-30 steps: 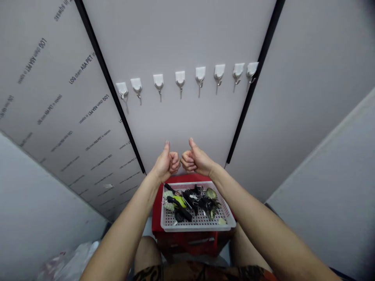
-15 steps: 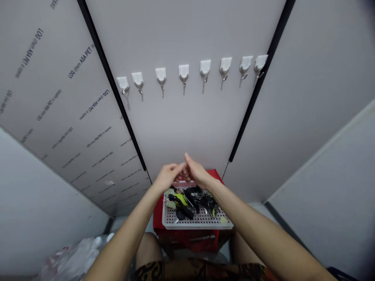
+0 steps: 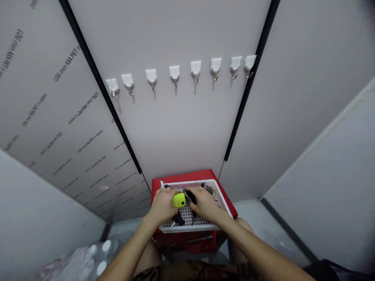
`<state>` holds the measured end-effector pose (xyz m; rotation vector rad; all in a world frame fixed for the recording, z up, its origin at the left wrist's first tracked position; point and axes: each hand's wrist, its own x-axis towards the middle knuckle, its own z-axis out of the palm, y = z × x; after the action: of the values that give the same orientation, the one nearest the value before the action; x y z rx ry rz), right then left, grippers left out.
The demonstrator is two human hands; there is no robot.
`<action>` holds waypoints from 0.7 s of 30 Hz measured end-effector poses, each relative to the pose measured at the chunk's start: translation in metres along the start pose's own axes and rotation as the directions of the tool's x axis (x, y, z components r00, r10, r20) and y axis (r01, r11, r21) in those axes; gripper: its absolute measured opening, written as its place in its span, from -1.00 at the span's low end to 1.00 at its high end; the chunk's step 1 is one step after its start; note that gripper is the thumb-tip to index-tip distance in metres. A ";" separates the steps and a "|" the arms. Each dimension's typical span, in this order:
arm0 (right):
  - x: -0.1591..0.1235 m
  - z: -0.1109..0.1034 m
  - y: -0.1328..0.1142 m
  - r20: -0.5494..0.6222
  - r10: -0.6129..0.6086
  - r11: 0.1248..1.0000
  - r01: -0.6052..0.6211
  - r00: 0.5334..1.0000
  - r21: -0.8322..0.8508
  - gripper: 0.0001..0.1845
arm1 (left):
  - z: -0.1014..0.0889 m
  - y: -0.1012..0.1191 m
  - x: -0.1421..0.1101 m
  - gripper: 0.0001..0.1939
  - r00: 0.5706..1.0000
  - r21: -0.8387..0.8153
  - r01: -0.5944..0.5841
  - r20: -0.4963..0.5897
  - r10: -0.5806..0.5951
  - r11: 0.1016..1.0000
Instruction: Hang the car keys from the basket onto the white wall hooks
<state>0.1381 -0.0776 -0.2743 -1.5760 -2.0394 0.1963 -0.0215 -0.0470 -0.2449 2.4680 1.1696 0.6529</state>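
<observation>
Both hands are down in a white perforated plastic basket [image 3: 202, 227]. My left hand [image 3: 163, 204] is closed at the basket's left side, its fingers around a lime-green key fob [image 3: 179, 200] with a dark round spot. Across from it, my right hand [image 3: 205, 203] has its fingers curled on a black, silver-edged piece [image 3: 190, 196] that looks like a key fob. Below my left fingers lies another black piece [image 3: 178, 219]. A greenish ring-shaped item [image 3: 210, 191] rests near the basket's right back corner. My hands hide much of the contents.
The basket stands on a red-covered stool [image 3: 187, 176] between my knees. Several white adhesive hooks [image 3: 174, 73] line the grey panel ahead, between two black strips [image 3: 244, 91]. Clear bottles and plastic bags [image 3: 88, 257] sit on the floor at lower left.
My hands have come down from above the basket's back edge into it and moved apart. The lime-green fob is now in my left hand. The view has shifted slightly.
</observation>
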 end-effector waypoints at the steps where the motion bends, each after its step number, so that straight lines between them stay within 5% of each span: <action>1: 0.000 0.001 0.001 -0.015 0.005 1.000 -0.005 1.000 0.014 -0.56 | -0.003 0.001 -0.001 -0.60 1.000 -0.072 0.019 -0.016 -0.020 0.997; 4: 0.001 -0.001 -0.001 -0.037 0.016 0.997 -0.013 0.999 0.077 -0.60 | -0.010 0.005 -0.003 -0.62 0.994 -0.382 0.078 -0.044 -0.102 0.921; 6: 0.002 -0.005 -0.008 -0.020 -0.021 0.987 0.024 1.000 0.160 -0.59 | -0.011 0.009 -0.004 -0.64 0.983 -0.610 0.121 -0.037 -0.180 0.783; 10: 0.004 -0.014 -0.028 0.027 -0.127 0.895 0.102 0.992 0.435 -0.55 | -0.013 0.021 0.000 -0.71 0.936 -0.956 0.072 -0.033 -0.350 0.283; 14: 0.008 -0.010 -0.038 0.144 -0.149 0.759 0.020 0.978 0.650 -0.69 | -0.024 0.030 0.006 -0.81 0.885 -0.989 -0.031 0.040 -0.463 -0.144; 17: 0.012 -0.007 -0.035 0.217 -0.059 0.732 -0.106 0.974 0.673 -0.90 | -0.035 0.030 0.010 -0.86 0.868 -0.952 -0.077 0.083 -0.490 -0.297; 21: 0.014 -0.012 -0.034 0.218 0.028 0.586 -0.193 0.975 0.787 -0.94 | -0.046 0.026 0.014 -0.94 0.856 -0.935 -0.129 0.063 -0.512 -0.331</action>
<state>0.1134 -0.0772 -0.2449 -1.0863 -1.5633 1.1892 -0.0216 -0.0472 -0.1899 0.4810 0.4978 1.3099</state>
